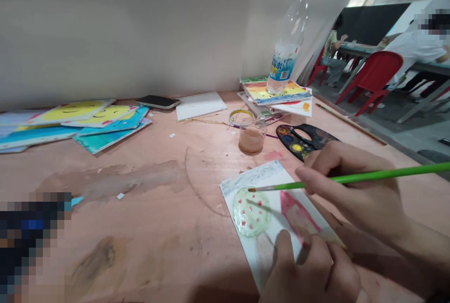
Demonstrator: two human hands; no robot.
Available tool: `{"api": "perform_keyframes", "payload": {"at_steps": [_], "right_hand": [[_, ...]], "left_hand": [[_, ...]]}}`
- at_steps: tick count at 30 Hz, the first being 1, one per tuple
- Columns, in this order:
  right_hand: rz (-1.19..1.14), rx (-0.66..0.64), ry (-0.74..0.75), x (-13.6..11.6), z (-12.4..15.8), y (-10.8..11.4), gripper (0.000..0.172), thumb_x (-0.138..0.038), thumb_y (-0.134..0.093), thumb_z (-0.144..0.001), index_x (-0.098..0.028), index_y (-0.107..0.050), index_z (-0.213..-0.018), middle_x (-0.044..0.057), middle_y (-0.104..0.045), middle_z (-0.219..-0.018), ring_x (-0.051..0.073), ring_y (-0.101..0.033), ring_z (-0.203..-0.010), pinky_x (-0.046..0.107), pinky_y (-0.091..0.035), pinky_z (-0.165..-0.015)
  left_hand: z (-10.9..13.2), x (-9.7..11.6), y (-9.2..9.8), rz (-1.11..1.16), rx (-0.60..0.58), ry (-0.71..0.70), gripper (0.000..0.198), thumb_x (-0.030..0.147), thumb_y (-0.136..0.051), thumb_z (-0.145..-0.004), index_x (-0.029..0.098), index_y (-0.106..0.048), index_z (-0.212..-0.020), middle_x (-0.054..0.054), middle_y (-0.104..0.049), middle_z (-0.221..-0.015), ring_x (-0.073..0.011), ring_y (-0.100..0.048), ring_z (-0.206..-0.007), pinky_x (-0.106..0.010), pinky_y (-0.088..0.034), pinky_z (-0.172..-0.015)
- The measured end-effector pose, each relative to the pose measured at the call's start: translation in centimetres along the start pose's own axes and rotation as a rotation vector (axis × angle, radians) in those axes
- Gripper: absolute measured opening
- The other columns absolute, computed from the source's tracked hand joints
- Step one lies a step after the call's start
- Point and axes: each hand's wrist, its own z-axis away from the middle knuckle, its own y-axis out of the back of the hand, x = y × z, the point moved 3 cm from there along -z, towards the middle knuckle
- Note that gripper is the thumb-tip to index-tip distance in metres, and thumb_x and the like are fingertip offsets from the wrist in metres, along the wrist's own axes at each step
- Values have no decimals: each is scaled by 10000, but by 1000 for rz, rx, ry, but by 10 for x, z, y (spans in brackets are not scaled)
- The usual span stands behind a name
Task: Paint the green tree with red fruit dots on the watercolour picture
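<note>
My right hand (348, 185) pinches a green-handled paintbrush (379, 175) near its ferrule end. The brush tip is at the upper edge of a pale green round shape with red dots, painted on a small white card (276, 228). Also on the card are a blue streaked strip, a grey trunk-like stripe and a red-outlined shape. At the card's lower edge rests my left hand (312, 270), fingers bent and apart, touching the painted surface. Beyond the card stand a clear cup (252, 139) of brownish water and a dark paint palette (290, 141), partly behind my right hand.
Several painted boards (105, 117) overlap at the left beside a phone (158, 102). A blank white board (200, 106) lies near a roll of tape (241, 116). A plastic bottle (286, 59) stands on stacked paintings. Beyond the table are red chairs (374, 73) and seated people.
</note>
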Motion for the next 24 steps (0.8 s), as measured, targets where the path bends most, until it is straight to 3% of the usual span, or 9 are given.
{"api": "perform_keyframes", "payload": {"at_steps": [4,7,11,13,16,18,20,22,24], "right_hand": [[4,258,-34,1,-6,19,347,-294,-685,-909,-242,-511,-613,-39,-528,-544,121,-474,-495,261,-358,-448],[23,300,22,9,-27,30,281,-273,-684,-907,-239,-552,-661,-35,-555,-572,122,-468,-510,271,-339,-481],[124,168,70,25,-84,24,268,-304,-660,-902,-220,-539,-678,-22,-526,-616,138,-462,-596,287,-336,-570],[152,0,3,33,-114,8,301,-334,-590,-932,-214,-497,-673,-22,-499,-614,136,-453,-610,283,-320,-584],[167,-193,-33,33,-145,-19,326,-326,-640,-876,-203,-499,-610,-22,-489,-549,132,-455,-563,281,-283,-553],[170,-283,-45,27,-154,-30,370,-298,-643,-856,-202,-466,-545,-25,-460,-480,127,-443,-506,282,-256,-524],[158,-369,-44,20,-155,-35,397,-271,-594,-875,-203,-441,-514,-24,-453,-447,123,-439,-465,280,-249,-503],[129,-462,-31,17,-152,-33,398,-263,-548,-897,-202,-449,-517,-19,-482,-452,122,-459,-452,271,-271,-494],[98,-549,-20,18,-147,-30,390,-296,-526,-917,-199,-479,-542,-9,-530,-482,126,-494,-464,260,-311,-494]], "left_hand": [[-5,-4,3,12,95,29,147,332,-569,-947,289,-701,-900,34,-715,-1000,-176,-611,-897,-364,-522,-684],[-9,-6,5,28,120,50,203,328,-565,-945,254,-685,-799,25,-697,-880,-168,-606,-769,-369,-495,-624],[-14,-6,10,-27,74,10,158,359,-647,-900,234,-641,-803,9,-695,-950,-204,-608,-821,-396,-482,-692],[-14,-6,11,-57,56,3,170,344,-665,-881,214,-602,-792,-11,-674,-923,-212,-603,-830,-382,-468,-669],[-9,-15,7,-42,97,15,165,238,-660,-838,200,-529,-745,-9,-589,-768,-175,-547,-682,-322,-406,-560],[-7,-35,2,21,116,81,67,225,-617,-831,199,-556,-823,-32,-595,-839,-183,-573,-760,-310,-444,-607],[-6,-68,-1,88,116,181,221,384,-584,-851,200,-596,-973,-119,-612,-1131,-274,-583,-1069,-435,-523,-840],[-6,-113,-1,94,123,388,316,344,-629,-812,204,-591,-1093,-150,-558,-1288,-324,-505,-1251,-540,-482,-997],[-5,-159,-2,253,54,564,457,312,-689,-765,207,-562,-1191,-155,-513,-1365,-348,-407,-1369,-593,-408,-1096]]}}
